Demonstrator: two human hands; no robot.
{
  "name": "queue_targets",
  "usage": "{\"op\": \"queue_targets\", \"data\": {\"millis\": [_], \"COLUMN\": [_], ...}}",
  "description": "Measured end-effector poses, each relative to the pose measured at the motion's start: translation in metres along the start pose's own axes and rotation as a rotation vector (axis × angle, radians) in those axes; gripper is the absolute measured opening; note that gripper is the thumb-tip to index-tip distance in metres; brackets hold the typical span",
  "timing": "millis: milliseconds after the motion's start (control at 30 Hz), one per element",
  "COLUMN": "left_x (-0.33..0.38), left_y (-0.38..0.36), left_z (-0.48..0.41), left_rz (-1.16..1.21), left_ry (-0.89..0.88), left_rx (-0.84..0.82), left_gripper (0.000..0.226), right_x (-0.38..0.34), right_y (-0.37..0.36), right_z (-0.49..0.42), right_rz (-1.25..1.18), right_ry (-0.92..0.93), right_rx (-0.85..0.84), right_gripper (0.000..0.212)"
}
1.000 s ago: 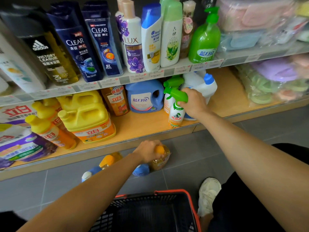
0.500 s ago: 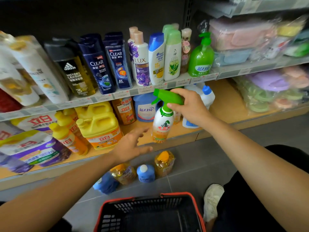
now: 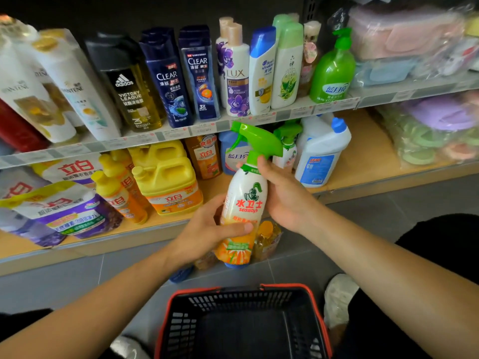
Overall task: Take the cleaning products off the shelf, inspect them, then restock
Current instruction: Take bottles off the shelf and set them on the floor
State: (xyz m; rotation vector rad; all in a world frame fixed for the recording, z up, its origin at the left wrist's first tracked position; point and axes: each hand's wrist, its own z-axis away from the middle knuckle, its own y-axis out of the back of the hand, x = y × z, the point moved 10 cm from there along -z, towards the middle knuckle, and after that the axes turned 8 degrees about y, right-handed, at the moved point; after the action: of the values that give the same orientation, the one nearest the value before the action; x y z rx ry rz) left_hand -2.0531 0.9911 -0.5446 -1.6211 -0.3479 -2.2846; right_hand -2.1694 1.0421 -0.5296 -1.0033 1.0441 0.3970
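Note:
A white spray bottle with a green trigger head and orange base hangs upright in front of the lower shelf, off the shelf board. My left hand wraps its lower body from the left. My right hand grips its neck and back from the right. A second green-trigger spray bottle stands on the shelf behind, next to a white bottle with a blue cap. Yellow detergent jugs fill the shelf's left part.
Shampoo and soap bottles line the upper shelf. Small orange and blue bottles stand on the grey floor below the shelf edge. A black basket with a red rim sits on the floor before me, white shoes at both sides.
My right hand lifted the spray bottle off the shelf and drew it toward me. My left hand left the floor bottles, rose, and closed on the spray bottle's lower body.

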Motion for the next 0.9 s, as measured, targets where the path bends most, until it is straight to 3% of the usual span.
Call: {"op": "queue_targets", "data": {"millis": [67,167,233,300,433,567,667,733,833,900], "left_x": [-0.007,-0.014,-0.015,-0.015,-0.012,-0.009,-0.009,-0.01,-0.013,-0.01], "left_y": [-0.008,-0.023,-0.028,-0.027,-0.019,-0.003,0.003,0.002,-0.005,-0.01], "left_z": [0.001,0.005,0.007,0.004,-0.004,-0.005,0.0,-0.002,-0.007,-0.01], "left_rz": [0.1,0.324,0.399,0.406,0.226,-0.125,-0.391,-0.371,-0.186,-0.065], "left_ry": [0.073,0.166,0.191,0.194,0.115,-0.01,-0.031,-0.021,0.002,0.018], "left_rx": [-0.103,-0.301,-0.344,-0.316,-0.144,0.149,0.303,0.275,0.115,0.022], "left_gripper": [0.054,0.066,0.073,0.07,0.042,0.062,0.08,0.081,0.067,0.055], "right_x": [0.004,-0.001,-0.002,-0.003,-0.004,-0.002,-0.003,-0.002,0.003,0.005], "right_y": [-0.006,-0.008,-0.009,-0.006,0.011,0.035,0.044,0.044,0.034,0.024], "right_z": [-0.001,-0.005,-0.01,-0.015,-0.02,-0.009,0.0,0.0,-0.005,-0.008], "right_rz": [-0.093,-0.159,-0.144,-0.102,0.03,0.194,0.294,0.265,0.085,-0.007], "right_ry": [-0.042,-0.047,-0.035,-0.017,0.041,0.101,0.136,0.099,0.001,-0.051], "right_rx": [-0.059,-0.127,-0.149,-0.116,0.051,0.351,0.465,0.448,0.315,0.205], "right_gripper": [0.049,0.043,0.041,0.034,0.018,0.033,0.024,0.018,0.049,0.05]}}
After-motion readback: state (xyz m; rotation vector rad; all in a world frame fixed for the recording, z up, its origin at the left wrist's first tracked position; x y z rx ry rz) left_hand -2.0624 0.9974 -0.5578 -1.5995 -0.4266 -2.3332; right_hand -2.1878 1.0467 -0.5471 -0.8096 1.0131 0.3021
